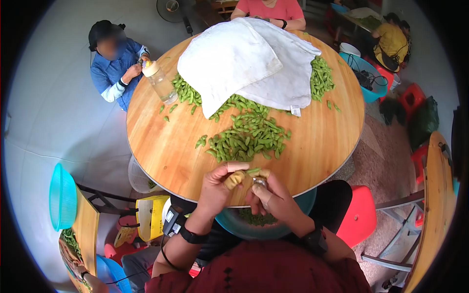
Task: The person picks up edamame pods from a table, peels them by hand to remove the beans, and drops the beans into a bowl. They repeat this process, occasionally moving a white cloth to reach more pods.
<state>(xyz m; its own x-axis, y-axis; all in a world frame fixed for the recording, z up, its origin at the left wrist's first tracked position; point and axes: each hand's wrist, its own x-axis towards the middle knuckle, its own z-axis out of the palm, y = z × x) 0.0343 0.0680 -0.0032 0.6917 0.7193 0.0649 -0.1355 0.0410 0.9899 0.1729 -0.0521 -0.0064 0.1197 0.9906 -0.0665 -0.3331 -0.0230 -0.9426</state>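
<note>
Left grip (pixel 218 186) pinches a green pod (pixel 253 171), right grip (pixel 274 198) a silvery object (pixel 260 182), pod heap (pixel 248 136) at their twelve o'clock.

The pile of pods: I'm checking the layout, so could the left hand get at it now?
Probably yes: the pile of pods lies just beyond the left hand, near part uncovered, nothing seen between, though a pod is at that hand's fingertips.

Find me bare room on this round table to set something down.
Bare wood shows left of the front edamame heap, below the clear bottle, and right of the heap, below the white cloth. Crowded: the cloth-covered far middle, and the near edge around left hand and right hand.
</note>
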